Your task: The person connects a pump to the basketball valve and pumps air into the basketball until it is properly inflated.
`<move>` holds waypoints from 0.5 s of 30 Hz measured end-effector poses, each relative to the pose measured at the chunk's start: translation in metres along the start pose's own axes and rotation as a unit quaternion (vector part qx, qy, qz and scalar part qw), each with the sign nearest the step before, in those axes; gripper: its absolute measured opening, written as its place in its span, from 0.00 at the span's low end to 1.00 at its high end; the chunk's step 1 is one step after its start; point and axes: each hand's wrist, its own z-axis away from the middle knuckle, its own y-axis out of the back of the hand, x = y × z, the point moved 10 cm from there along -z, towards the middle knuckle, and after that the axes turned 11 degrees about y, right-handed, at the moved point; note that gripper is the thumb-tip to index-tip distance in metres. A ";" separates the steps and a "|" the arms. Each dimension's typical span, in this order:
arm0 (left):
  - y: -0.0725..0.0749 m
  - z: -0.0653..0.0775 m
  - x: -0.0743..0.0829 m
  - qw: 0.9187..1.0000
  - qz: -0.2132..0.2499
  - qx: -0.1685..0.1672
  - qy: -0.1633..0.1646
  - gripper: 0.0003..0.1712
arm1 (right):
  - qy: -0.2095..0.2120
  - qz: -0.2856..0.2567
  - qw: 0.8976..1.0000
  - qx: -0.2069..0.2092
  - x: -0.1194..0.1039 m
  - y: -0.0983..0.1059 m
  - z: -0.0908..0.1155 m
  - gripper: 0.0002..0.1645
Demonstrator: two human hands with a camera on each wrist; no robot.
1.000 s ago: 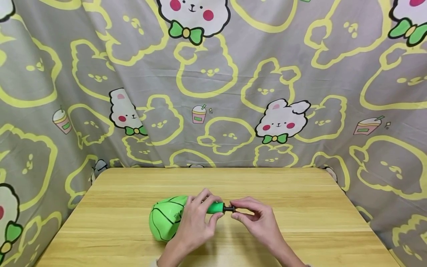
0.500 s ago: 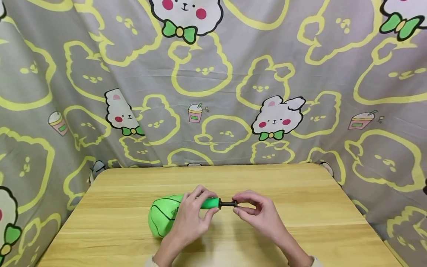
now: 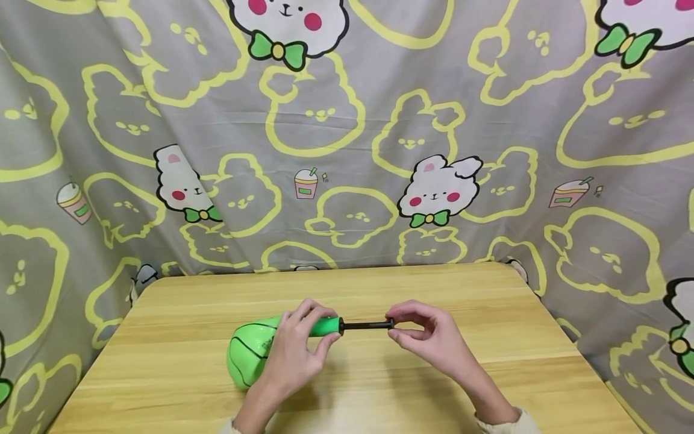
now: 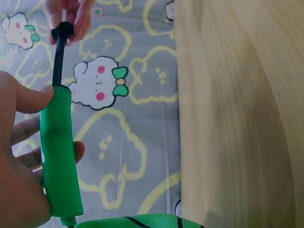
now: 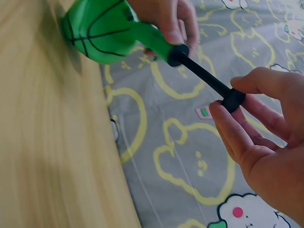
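Note:
My left hand (image 3: 297, 352) grips the green barrel of a small hand pump (image 4: 61, 152), fingers over the top and thumb near the black collar. The pump's black rod (image 3: 365, 325) stands well out of the barrel toward the right. Between thumb and fingertips, my right hand (image 3: 434, 337) pinches the black knob (image 5: 232, 99) at the rod's end. A green ball (image 3: 249, 355) with black lines, soft and misshapen, is joined to the pump's left end, partly hidden behind my left hand. In the left wrist view the pump's nozzle end (image 4: 69, 221) meets the ball's surface.
A light wooden table (image 3: 190, 307) with rounded far corners lies under the hands. Behind it and at both sides hangs a grey curtain (image 3: 347, 144) printed with yellow outlines and white rabbit faces.
My right hand has drawn the knob away to the right, so much more of the black rod shows. The left hand still grips the barrel; the head view has shifted slightly.

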 end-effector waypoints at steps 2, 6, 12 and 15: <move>0.002 -0.001 -0.002 1.000 0.000 0.002 0.002 0.16 | -0.005 0.003 1.000 -0.001 -0.002 0.006 0.000 0.16; 0.005 -0.002 -0.004 1.000 0.005 0.009 0.006 0.17 | -0.009 0.011 1.000 -0.003 -0.007 0.016 0.000 0.16; 0.004 -0.002 -0.004 1.000 0.008 0.005 0.002 0.17 | -0.020 0.025 0.999 -0.009 -0.007 0.022 0.001 0.15; 0.004 -0.002 -0.005 1.000 0.006 0.007 0.004 0.17 | -0.004 0.015 1.000 -0.009 -0.007 0.021 0.000 0.15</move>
